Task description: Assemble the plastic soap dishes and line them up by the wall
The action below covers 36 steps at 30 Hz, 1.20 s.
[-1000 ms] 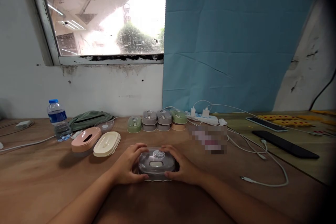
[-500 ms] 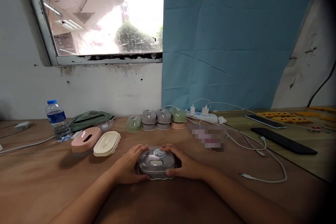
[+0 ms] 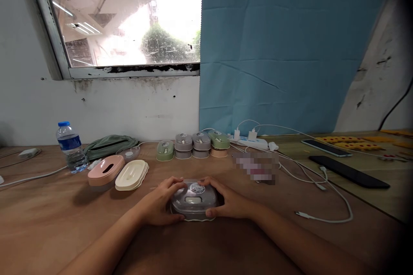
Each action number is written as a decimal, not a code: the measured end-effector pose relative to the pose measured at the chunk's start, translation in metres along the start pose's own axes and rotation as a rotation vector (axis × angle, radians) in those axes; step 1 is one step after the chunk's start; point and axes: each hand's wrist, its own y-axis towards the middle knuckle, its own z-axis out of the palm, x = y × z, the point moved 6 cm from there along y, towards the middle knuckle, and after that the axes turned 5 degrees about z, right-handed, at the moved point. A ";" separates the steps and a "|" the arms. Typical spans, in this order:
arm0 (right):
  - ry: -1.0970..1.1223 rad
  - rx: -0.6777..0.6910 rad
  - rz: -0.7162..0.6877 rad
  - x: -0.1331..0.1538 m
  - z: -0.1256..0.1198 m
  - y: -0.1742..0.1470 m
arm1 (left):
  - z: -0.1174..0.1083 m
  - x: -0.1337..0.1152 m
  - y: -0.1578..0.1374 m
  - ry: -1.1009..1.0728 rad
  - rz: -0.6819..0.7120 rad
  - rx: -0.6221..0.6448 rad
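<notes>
A small grey plastic box [image 3: 193, 210] with a smoky see-through lid and a round patterned sticker sits on the brown table before me. My left hand [image 3: 163, 202] wraps its left side, thumb at the near edge and fingers over the top left. From the other side my right hand [image 3: 227, 202] grips it, with fingers on the lid near the sticker and the thumb on the near right corner. Something pale shows through a window in the lid's front. Farther left lie a pink slotted lid piece [image 3: 106, 171] and a cream oval tray piece [image 3: 132, 175].
Similar boxes stand along the back: a green box [image 3: 165, 151], stacked grey boxes [image 3: 183, 146] and a green-topped stack [image 3: 219, 142]. At left are a water bottle [image 3: 71, 148] and a green pouch [image 3: 111, 147]. White cables [image 3: 348, 210], a power strip [image 3: 250, 141] and a black phone-like slab [image 3: 348, 172] lie right.
My left fingers have shifted slightly farther over the lid. Both hands still hold the grey box, which stays nearly in place.
</notes>
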 end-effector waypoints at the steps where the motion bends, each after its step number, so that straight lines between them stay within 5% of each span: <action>1: -0.001 -0.001 0.004 0.000 0.000 0.000 | 0.001 -0.001 0.000 0.015 0.012 0.023; 19: 0.006 -0.001 -0.034 0.000 0.002 0.000 | 0.003 -0.002 0.000 0.061 0.075 0.088; 25: 0.004 -0.008 -0.050 0.000 0.004 0.000 | 0.004 -0.001 0.002 -0.148 0.042 -0.055; 29: 0.001 -0.023 -0.067 0.002 0.007 -0.001 | 0.005 0.005 0.005 -0.384 -0.076 -0.209; 36: -0.002 -0.029 -0.086 0.005 0.012 -0.001 | 0.020 0.019 0.003 -0.623 -0.357 -0.096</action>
